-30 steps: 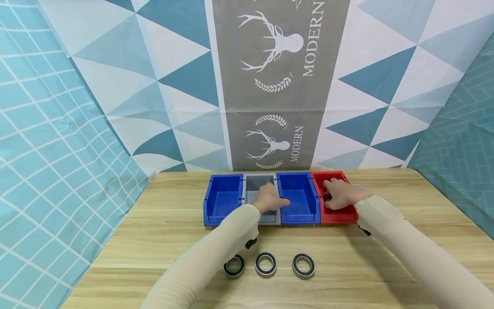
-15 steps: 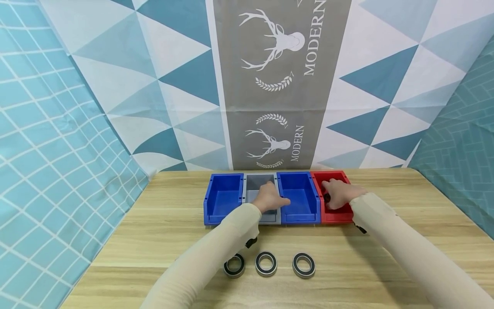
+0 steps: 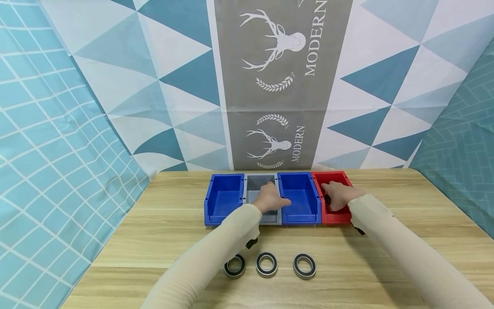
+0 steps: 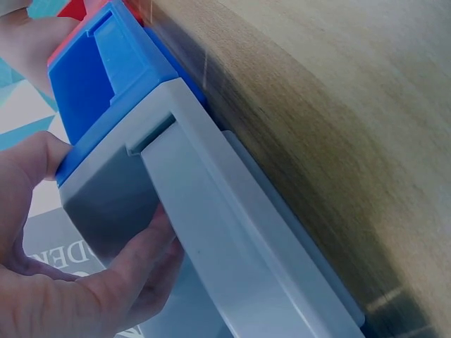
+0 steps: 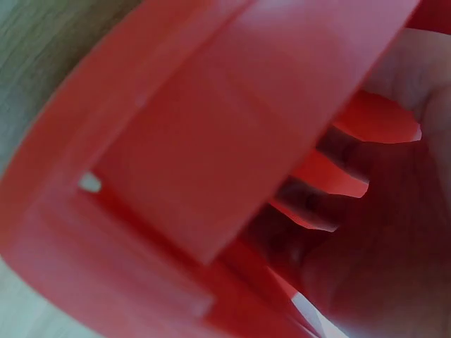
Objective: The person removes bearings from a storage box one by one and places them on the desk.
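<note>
My left hand (image 3: 267, 199) reaches into the grey bin (image 3: 252, 182). In the left wrist view its fingers (image 4: 144, 257) dip loosely behind the front lip, and its thumb lies by the rim shared with the neighbouring blue bin (image 4: 84, 84). Nothing shows in that hand. At the row's right end my right hand (image 3: 337, 196) is down inside the red bin (image 3: 328, 176). Between its thumb and fingers shows a small dark part of what looks like a bearing (image 3: 327, 199). The right wrist view has the hand (image 5: 380, 232) curled behind the red front wall, hiding what it pinches.
Three black-and-silver bearings lie on the wooden table before the bins: a left one (image 3: 234, 267) partly behind the left sleeve, a middle one (image 3: 266, 264) and a right one (image 3: 304, 266). Another blue bin (image 3: 225, 201) forms the row's left end. Patterned cloth hangs behind.
The right hand has shifted slightly left within the red bin, and less of the dark ring shows. The left hand keeps its place in the grey bin.
</note>
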Demonstrator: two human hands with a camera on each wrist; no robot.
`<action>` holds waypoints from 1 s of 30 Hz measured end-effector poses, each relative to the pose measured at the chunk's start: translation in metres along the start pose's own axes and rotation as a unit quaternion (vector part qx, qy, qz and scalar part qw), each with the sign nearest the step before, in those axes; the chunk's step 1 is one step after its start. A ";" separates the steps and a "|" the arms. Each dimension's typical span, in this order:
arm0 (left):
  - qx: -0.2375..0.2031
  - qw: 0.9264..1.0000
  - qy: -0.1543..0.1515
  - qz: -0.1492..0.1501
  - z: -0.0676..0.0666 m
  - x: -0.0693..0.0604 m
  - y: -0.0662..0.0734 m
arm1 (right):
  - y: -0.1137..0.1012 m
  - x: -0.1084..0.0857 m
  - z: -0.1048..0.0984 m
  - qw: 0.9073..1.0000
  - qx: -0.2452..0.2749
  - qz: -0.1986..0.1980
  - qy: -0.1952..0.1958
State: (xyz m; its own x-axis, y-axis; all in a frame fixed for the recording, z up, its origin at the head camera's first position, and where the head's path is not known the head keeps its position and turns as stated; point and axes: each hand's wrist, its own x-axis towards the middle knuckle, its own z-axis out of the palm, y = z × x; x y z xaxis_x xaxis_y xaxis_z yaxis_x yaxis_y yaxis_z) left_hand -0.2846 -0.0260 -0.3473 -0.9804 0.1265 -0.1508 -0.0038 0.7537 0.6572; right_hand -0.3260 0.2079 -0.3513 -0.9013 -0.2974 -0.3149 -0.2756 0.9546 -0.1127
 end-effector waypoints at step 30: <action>0.003 1.000 -0.003 0.004 -0.002 -0.003 0.002 | 0.000 0.013 0.007 1.000 0.020 -0.007 0.016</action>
State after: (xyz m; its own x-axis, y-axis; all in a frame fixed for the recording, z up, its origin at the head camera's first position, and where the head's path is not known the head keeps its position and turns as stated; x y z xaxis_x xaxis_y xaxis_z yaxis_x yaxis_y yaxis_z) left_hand -0.2820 -0.0264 -0.3443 -0.9791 0.1365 -0.1509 0.0047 0.7567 0.6537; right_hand -0.3359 0.2041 -0.3616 -0.9078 -0.3094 -0.2832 -0.2750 0.9489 -0.1550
